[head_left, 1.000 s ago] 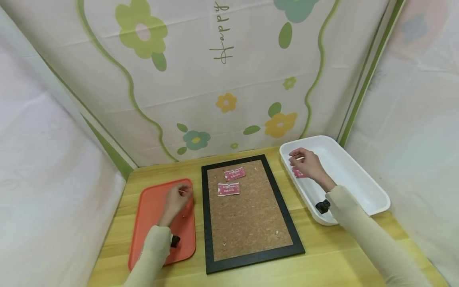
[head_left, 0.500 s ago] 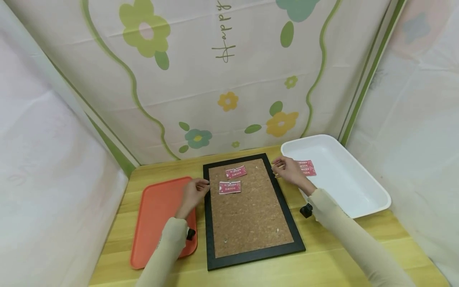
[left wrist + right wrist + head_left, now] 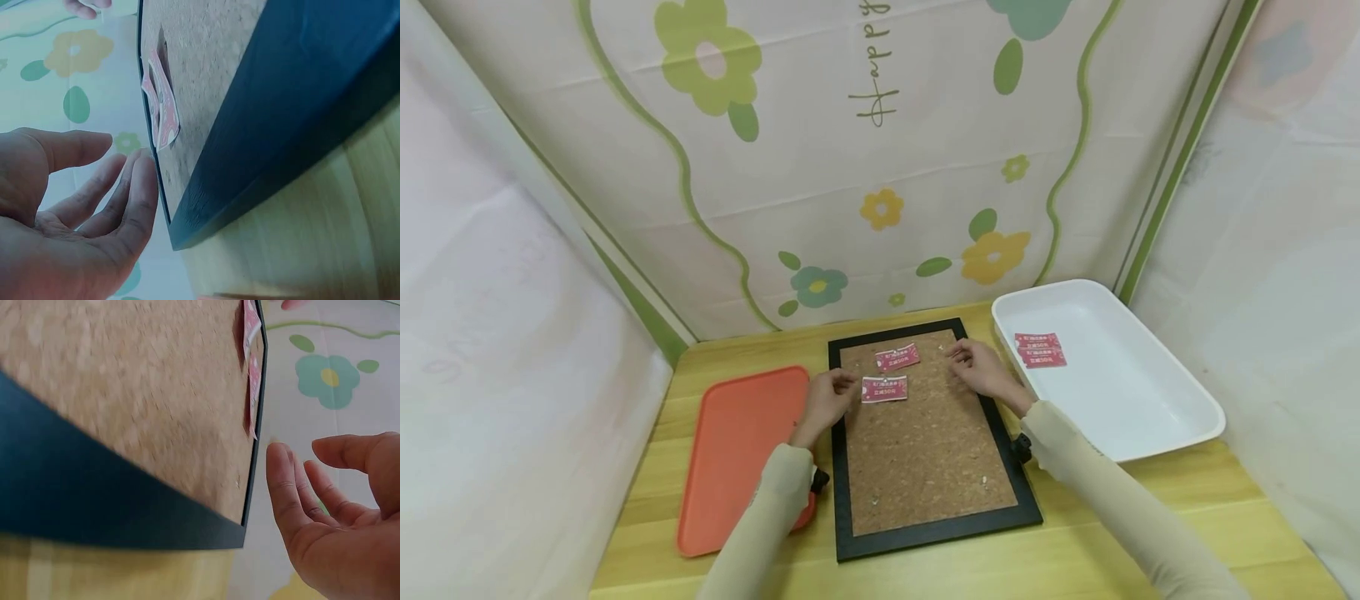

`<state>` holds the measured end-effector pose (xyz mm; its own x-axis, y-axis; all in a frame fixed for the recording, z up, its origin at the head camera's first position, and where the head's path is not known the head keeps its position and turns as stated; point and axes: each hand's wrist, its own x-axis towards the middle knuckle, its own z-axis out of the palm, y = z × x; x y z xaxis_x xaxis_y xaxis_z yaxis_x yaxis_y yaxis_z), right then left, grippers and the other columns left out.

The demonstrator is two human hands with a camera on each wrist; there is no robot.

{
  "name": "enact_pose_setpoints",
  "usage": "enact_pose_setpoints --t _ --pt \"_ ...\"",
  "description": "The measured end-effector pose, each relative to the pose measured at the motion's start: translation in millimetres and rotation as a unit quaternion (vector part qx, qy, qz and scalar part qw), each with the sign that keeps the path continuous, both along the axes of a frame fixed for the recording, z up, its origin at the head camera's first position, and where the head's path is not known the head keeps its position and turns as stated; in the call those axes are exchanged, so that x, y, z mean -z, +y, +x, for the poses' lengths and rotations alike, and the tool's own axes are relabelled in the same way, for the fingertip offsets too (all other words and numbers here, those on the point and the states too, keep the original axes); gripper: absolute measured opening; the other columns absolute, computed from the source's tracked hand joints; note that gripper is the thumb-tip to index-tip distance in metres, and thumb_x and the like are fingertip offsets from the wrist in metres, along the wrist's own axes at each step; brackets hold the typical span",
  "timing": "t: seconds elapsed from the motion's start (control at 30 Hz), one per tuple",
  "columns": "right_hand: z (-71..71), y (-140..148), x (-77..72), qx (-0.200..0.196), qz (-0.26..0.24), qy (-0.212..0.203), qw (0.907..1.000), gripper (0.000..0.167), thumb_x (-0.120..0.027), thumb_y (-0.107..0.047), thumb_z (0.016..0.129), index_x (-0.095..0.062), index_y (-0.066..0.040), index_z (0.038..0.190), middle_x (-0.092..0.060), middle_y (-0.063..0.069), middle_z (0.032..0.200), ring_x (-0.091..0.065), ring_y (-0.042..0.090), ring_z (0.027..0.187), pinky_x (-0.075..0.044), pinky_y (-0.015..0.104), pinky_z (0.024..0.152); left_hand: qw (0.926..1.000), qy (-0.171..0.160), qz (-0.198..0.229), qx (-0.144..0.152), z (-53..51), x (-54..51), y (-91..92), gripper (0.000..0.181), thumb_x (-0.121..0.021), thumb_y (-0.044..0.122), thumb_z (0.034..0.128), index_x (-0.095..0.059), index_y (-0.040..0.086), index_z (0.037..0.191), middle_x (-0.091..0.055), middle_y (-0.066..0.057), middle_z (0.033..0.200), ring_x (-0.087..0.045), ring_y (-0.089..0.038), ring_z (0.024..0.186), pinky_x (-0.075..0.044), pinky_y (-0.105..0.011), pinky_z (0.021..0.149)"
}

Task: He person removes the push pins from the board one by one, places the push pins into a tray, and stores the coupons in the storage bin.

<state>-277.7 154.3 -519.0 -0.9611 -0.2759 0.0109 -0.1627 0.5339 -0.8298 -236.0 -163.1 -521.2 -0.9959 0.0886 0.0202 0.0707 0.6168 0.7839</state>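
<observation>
A black-framed cork board (image 3: pixel 925 450) lies on the table, with two pink printed coupons (image 3: pixel 884 389) near its far end. The coupons lift slightly off the cork in the left wrist view. My left hand (image 3: pixel 827 403) hovers over the board's left edge, close to the nearer coupon. Its thumb and fingers are apart in the left wrist view, and nothing shows between them. Over the far right part of the board is my right hand (image 3: pixel 985 370). The right wrist view shows its fingers (image 3: pixel 284 481) loosely bent, apart from the thumb, holding nothing visible.
To the right stands a white tray (image 3: pixel 1120 383) with more pink coupons (image 3: pixel 1040 351) in it. An orange tray (image 3: pixel 737 458) lies left of the board, partly under the left arm. Small shiny bits (image 3: pixel 985 482) sit on the cork. A floral cloth hangs behind.
My right hand has moved left from the white tray to over the board. My left hand has moved right from the orange tray to the board's left edge.
</observation>
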Motion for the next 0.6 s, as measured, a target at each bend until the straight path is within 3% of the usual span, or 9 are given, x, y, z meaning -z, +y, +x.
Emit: enact_pose_setpoints --t 0.13,0.4,0.6 --pt "-1.4 -8 7.8 -0.010 -0.008 -0.018 0.9997 0.029 -0.059 -0.004 0.100 -0.063 0.007 0.126 -0.071 0.023 0.110 -0.073 0.029 0.088 -0.061 0.033 0.072 0.9999 -0.009 0.006 0.009 -2.7 3.1 3.9 0.023 -0.065 0.009 0.1019 -0.072 -0.002 0.120 -0.073 -0.018 0.110 -0.071 -0.030 0.100 -0.061 -0.043 0.088" --pt "2.4 -25 11.1 -0.040 -0.058 -0.085 0.9939 0.029 -0.056 0.002 0.102 -0.057 0.013 0.128 -0.074 0.031 0.108 -0.078 0.039 0.084 -0.065 0.040 0.072 0.9996 -0.024 0.006 0.013 -8.9 6.9 11.9 0.023 -0.064 0.011 0.1026 -0.073 -0.002 0.119 -0.075 -0.017 0.107 -0.071 -0.026 0.095 -0.061 -0.040 0.082" --pt "2.3 -34 18.8 -0.051 -0.038 -0.081 0.9947 0.027 -0.058 0.001 0.101 -0.059 0.012 0.126 -0.076 0.027 0.104 -0.079 0.031 0.081 -0.065 0.035 0.069 0.9985 -0.053 0.013 0.007 -10.7 9.0 14.3 0.024 -0.061 0.017 0.1059 -0.074 0.002 0.121 -0.075 -0.014 0.107 -0.072 -0.023 0.092 -0.058 -0.034 0.074"
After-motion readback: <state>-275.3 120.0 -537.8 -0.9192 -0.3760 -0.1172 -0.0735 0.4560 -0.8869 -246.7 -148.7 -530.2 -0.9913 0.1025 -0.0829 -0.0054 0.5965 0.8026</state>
